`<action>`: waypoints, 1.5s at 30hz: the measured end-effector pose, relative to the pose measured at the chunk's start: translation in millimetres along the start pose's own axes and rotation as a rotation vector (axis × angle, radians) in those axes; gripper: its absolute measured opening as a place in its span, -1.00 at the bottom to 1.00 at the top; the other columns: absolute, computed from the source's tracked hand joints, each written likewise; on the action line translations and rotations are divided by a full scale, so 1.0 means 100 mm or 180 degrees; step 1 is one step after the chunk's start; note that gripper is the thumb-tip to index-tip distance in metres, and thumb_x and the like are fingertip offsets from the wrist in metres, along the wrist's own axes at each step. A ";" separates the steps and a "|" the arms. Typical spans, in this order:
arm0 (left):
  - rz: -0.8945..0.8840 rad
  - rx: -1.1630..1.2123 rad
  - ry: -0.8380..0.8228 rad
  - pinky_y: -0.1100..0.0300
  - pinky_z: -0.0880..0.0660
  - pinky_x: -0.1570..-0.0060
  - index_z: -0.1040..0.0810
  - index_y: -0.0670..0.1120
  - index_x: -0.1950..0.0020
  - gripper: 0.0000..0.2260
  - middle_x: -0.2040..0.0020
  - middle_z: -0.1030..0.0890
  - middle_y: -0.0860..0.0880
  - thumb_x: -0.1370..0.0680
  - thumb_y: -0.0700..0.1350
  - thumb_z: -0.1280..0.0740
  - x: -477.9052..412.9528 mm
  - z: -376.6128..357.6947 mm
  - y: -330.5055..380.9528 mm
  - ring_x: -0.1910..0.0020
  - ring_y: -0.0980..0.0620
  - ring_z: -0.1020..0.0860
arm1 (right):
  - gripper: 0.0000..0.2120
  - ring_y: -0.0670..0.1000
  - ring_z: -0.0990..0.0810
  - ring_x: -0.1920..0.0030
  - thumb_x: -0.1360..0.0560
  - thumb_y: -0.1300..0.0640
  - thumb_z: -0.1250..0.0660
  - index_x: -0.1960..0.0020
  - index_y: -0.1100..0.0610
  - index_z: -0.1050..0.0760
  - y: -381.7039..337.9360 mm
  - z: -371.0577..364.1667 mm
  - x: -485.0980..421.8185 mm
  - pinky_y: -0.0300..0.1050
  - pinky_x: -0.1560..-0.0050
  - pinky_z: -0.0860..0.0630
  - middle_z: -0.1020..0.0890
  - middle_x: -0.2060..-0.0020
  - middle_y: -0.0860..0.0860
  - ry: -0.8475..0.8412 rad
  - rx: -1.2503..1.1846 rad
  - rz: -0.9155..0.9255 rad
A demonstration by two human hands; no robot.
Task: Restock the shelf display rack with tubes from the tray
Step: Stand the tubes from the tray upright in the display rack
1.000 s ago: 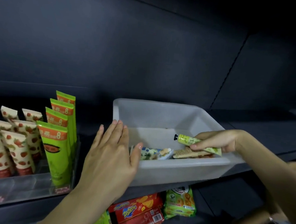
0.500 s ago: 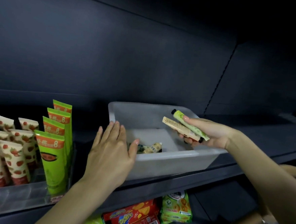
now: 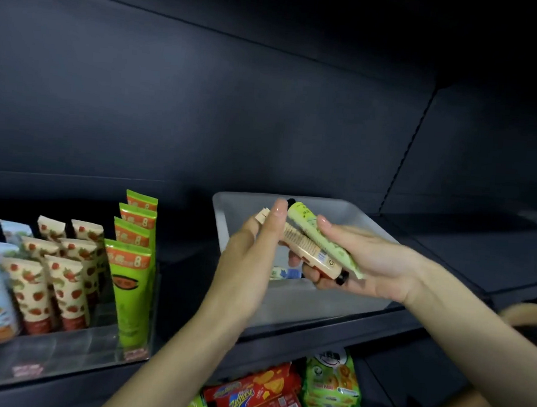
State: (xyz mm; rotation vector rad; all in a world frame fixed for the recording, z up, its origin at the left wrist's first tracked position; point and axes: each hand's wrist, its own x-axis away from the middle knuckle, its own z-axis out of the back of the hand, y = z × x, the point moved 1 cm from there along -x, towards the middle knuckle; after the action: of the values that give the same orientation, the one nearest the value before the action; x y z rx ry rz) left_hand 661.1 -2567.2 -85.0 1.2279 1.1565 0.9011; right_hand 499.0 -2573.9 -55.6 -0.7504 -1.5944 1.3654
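The right hand (image 3: 374, 264) holds two tubes above the tray (image 3: 318, 297), its fingers curled under a beige tube (image 3: 308, 249) and a pale green tube (image 3: 315, 235) lying side by side. The left hand (image 3: 247, 259) meets them with fingers nearly straight and close together against the beige tube's flat sealed end; whether it pinches that end I cannot tell. These tubes look light, soft-walled and a little slick, so a firm pinch on the stiff flat seal or around the middle suits them better than squeezing near the cap. Another tube (image 3: 283, 272) lies in the tray. The display rack (image 3: 92, 346) stands to the left on the shelf (image 3: 331, 331).
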 end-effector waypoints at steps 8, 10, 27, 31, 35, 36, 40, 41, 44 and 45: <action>0.0407 0.1284 -0.0289 -0.03 -0.30 -0.04 -0.70 -0.04 -0.06 -0.56 -0.09 -0.68 -0.06 -0.33 0.20 -0.37 0.21 0.25 0.05 -0.06 -0.08 -0.44 | -0.40 -0.05 -0.55 0.28 -0.27 -0.30 -0.44 -0.02 0.19 -0.54 0.09 -0.59 -0.02 -0.25 0.28 -0.51 -0.59 0.21 0.14 -0.0452 0.0444 0.0475; 0.0330 0.1266 -0.0323 -0.11 -0.27 -0.09 -0.70 -0.03 -0.05 -0.62 -0.11 -0.68 -0.05 -0.40 0.17 -0.32 0.29 0.34 0.09 -0.05 -0.09 -0.42 | -0.46 -0.07 -0.56 0.25 -0.30 -0.30 -0.41 0.00 0.15 -0.57 0.07 -0.70 -0.02 -0.27 0.25 -0.51 -0.63 0.19 0.06 -0.0536 0.0586 0.0530; -0.0285 0.1292 0.0352 -0.14 -0.57 -0.02 -0.57 -0.07 -0.13 -0.64 -0.12 -0.68 0.03 -0.50 0.11 -0.17 1.42 1.87 0.27 -0.08 0.03 -0.65 | -0.57 0.05 -0.67 0.04 -0.33 -0.12 -0.44 0.00 0.20 -0.66 -0.09 -2.33 -0.33 -0.13 0.00 -0.58 -0.70 0.04 0.12 -0.0619 0.1231 0.0349; -0.0098 0.1454 0.0708 0.07 -0.61 0.05 -0.60 -0.10 -0.10 -0.70 -0.12 -0.68 -0.03 -0.54 0.06 -0.23 1.79 2.39 0.14 -0.06 -0.01 -0.66 | -0.71 -0.13 -0.64 0.22 -0.27 -0.01 -0.42 0.10 0.15 -0.69 0.02 -2.86 -0.55 -0.37 0.26 -0.49 -0.72 0.18 0.00 -0.0483 0.1496 0.0293; 0.0331 0.1634 0.1187 0.09 -0.48 -0.13 -0.58 -0.04 -0.16 -0.72 -0.12 -0.67 -0.01 -0.50 0.01 -0.28 2.11 2.80 0.01 -0.13 0.05 -0.62 | -0.68 -0.06 -0.61 0.35 -0.21 -0.05 -0.47 0.13 0.14 -0.67 0.06 -3.29 -0.74 -0.23 0.42 -0.49 -0.71 0.26 0.06 -0.0436 0.1643 0.0150; 0.0443 0.1744 0.1387 0.10 -0.47 -0.14 -0.55 -0.01 -0.16 -0.69 -0.13 -0.67 -0.01 -0.44 0.01 -0.34 2.15 2.90 -0.03 -0.13 0.04 -0.62 | -0.70 -0.07 -0.58 0.41 -0.21 -0.04 -0.48 0.16 0.14 -0.66 0.06 -3.36 -0.79 -0.24 0.48 -0.45 -0.70 0.31 0.06 -0.0350 0.1633 0.0146; 0.0425 0.1697 0.1483 0.09 -0.45 -0.21 -0.55 -0.03 -0.08 -0.73 -0.04 -0.70 -0.09 -0.41 -0.03 -0.35 2.26 3.13 -0.09 -0.07 0.03 -0.65 | -0.58 -0.07 -0.51 0.48 -0.13 -0.01 -0.54 0.11 0.20 -0.63 0.01 -3.52 -0.95 -0.26 0.52 -0.42 -0.66 0.35 0.15 -0.0023 0.1495 0.0200; 0.0411 0.1683 0.1420 0.09 -0.45 -0.22 -0.55 -0.07 -0.12 -0.72 -0.03 -0.70 -0.10 -0.44 -0.04 -0.33 2.27 3.15 -0.09 -0.07 0.04 -0.65 | -0.60 -0.06 -0.53 0.46 -0.13 0.03 -0.54 0.11 0.22 -0.63 -0.02 -3.55 -0.98 -0.26 0.50 -0.45 -0.65 0.35 0.16 0.0000 0.1377 0.0189; 0.0335 0.1687 0.1266 0.12 -0.45 -0.20 -0.52 -0.09 -0.18 -0.75 -0.08 -0.69 -0.09 -0.54 -0.07 -0.27 2.26 3.21 -0.13 -0.11 0.05 -0.64 | -0.69 -0.05 -0.62 0.36 -0.23 0.19 -0.50 0.07 0.30 -0.62 -0.12 -3.59 -1.02 -0.30 0.35 -0.57 -0.67 0.31 0.11 -0.0083 0.0998 0.0139; 0.0298 0.1679 0.1231 0.11 -0.45 -0.21 -0.52 -0.09 -0.17 -0.77 -0.10 -0.68 -0.09 -0.55 -0.08 -0.25 2.26 3.22 -0.14 -0.12 0.05 -0.63 | -0.70 -0.04 -0.67 0.29 -0.27 0.21 -0.48 0.04 0.31 -0.62 -0.15 -3.58 -1.03 -0.31 0.29 -0.59 -0.70 0.25 0.11 -0.0093 0.0889 0.0094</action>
State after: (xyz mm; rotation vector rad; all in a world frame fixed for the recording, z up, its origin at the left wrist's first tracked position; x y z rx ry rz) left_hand 1022.1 -2424.2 -148.7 1.5813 1.7334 0.9627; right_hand 866.4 -2509.3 -62.4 -0.5888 -1.3806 1.5863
